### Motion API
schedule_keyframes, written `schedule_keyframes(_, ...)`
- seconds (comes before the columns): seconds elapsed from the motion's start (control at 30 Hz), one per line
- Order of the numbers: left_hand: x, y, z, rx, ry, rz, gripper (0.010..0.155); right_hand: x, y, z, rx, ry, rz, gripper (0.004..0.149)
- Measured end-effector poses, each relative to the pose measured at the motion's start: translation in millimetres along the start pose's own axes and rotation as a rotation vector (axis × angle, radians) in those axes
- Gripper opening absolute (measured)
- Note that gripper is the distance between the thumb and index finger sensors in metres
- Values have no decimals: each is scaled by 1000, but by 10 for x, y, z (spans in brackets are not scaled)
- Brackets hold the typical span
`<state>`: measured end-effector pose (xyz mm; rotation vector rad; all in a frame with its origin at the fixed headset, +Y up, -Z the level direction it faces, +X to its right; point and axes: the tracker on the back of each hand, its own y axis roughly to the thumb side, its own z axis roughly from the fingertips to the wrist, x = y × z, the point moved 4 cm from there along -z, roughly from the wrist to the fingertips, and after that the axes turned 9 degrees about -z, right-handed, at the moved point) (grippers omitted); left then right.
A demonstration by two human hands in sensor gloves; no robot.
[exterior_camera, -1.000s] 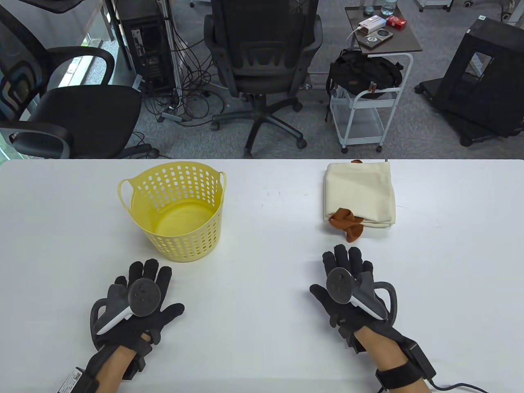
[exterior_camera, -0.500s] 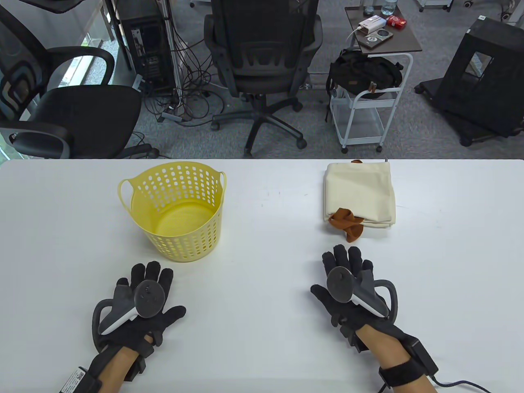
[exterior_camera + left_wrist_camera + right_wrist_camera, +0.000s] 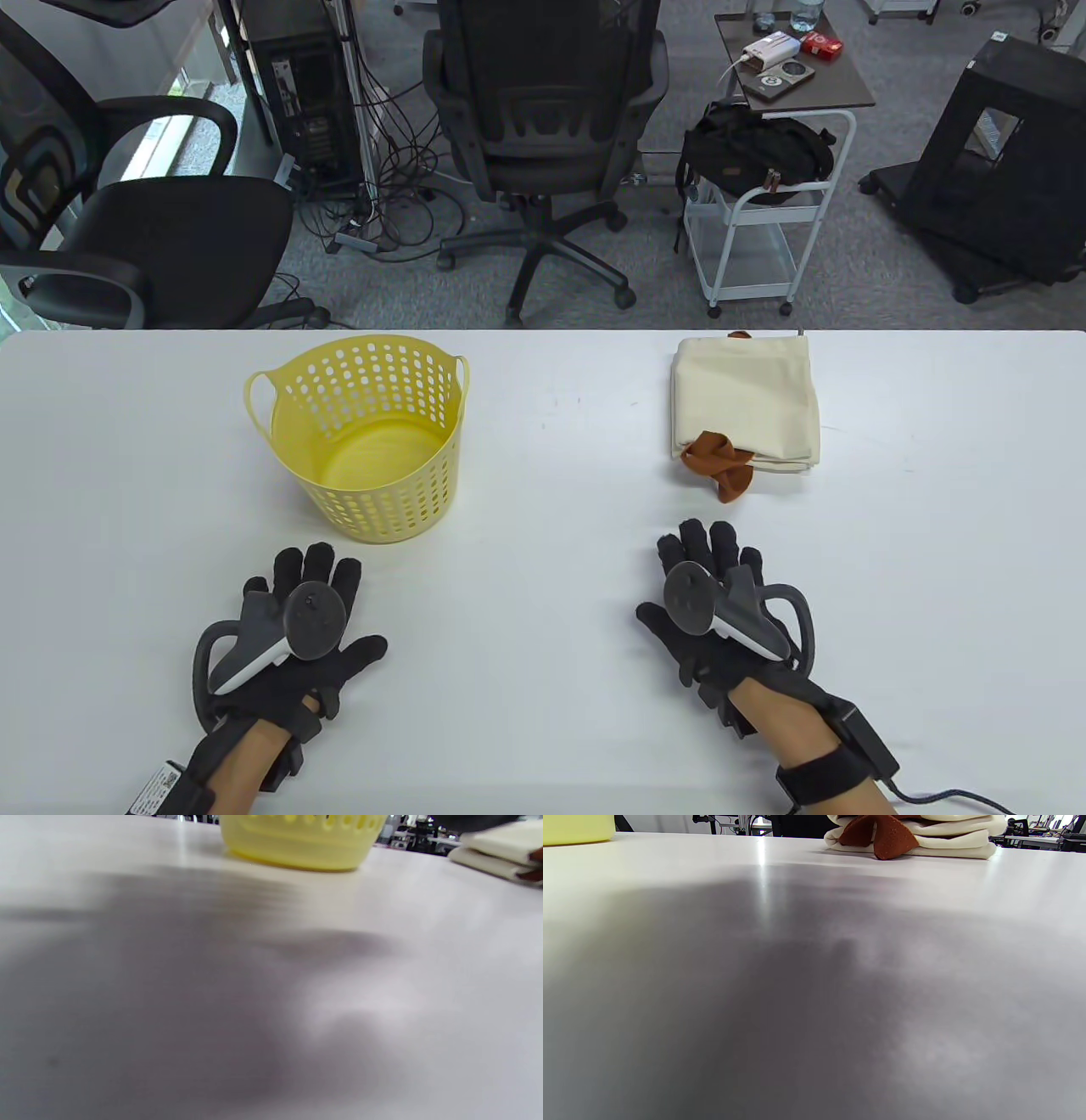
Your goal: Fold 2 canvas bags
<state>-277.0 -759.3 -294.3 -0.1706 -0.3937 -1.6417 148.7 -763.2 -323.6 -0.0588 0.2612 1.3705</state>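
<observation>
- On the white table, far right, the canvas bags lie as one cream folded stack; the right wrist view shows several layers, though how many bags they make up cannot be told.
- Brown straps spill from the near left corner of the stack onto the table, so the folds are not fully tucked.
- Right hand: flat, palm down on the table, fingers spread and extended, holding nothing. It lies near the straps but apart from them, fingertips pointing toward the stack, likely placed for a reach forward.
- Left hand: likewise flat with fingers spread, holding nothing, just on the near side of the yellow perforated basket without touching it.
- Basket interior shows only its own floor; presumably it is the receptacle for finished bags, positioned within the left hand's reach.
- Judgement: neither hand has engaged the fabric; handling has not begun.
- Risk: loose straps may snag or drag the stack when lifted.
</observation>
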Motion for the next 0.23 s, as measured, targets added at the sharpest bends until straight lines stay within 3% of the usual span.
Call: schedule_keyframes(0.23,-15,11,13,1,3,-1,91,28,6,19,0,-7,2,80)
